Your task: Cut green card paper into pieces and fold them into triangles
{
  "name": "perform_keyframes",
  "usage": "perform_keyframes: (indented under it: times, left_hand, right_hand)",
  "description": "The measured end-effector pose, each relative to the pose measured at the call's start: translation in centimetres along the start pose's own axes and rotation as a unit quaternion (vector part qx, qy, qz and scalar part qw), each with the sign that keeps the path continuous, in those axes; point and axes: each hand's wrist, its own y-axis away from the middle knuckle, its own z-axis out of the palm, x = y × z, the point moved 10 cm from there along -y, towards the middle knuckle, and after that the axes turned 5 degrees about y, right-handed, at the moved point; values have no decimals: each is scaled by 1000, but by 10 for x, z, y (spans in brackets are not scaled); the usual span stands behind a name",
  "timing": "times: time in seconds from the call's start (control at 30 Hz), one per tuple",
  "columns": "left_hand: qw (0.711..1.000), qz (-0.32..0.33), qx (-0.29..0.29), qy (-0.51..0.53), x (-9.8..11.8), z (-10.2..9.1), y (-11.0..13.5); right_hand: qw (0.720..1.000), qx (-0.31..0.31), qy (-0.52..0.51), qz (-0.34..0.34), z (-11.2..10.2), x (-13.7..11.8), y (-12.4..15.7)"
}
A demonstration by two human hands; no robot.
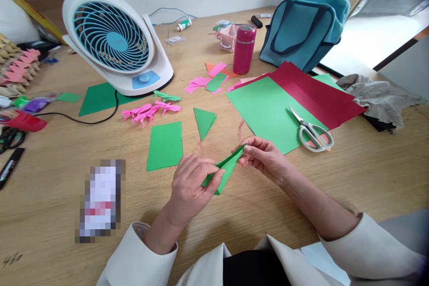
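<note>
- Folded bright-green paper piece [229,172]: between both hands, above the near part of the pale wood tabletop [254,232]. Can't tell if its lower corner touches the wood.
- Left hand [191,182]: thumb on the near face, fingers curled over the far side, pinched closed on the paper's left end.
- Right hand [270,158]: thumb and fingertips closed on the pointed right end, narrow pinch.
- Handling, my read: very light, springy along the folds, flat faces a bit slick. Creases easily, tears if the ends get pulled apart.
- Grip: best at the ends, as now; light pinch. The top edge gapes between the hands, so squeezing mid-span likely buckles it.
- Just beyond: small green folded triangle [203,121] and green rectangular paper stack [165,146], both lying flat.
- Right side: white-handled metal scissors [314,137], blades over the large light-green paper sheet [266,109]. Keep the paper off the blades.
</note>
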Motion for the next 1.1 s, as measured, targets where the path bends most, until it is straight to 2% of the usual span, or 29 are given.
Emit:
perform_keyframes:
  times: [0.9,1.1]
  left_hand:
    - [1000,2,1,-2,0,-1,1]
    - [999,-37,12,27,-9,-3,-1]
  right_hand:
    - [1000,21,1,-1,-4,-2,0]
    - [999,29,17,-9,-6,-3,0]
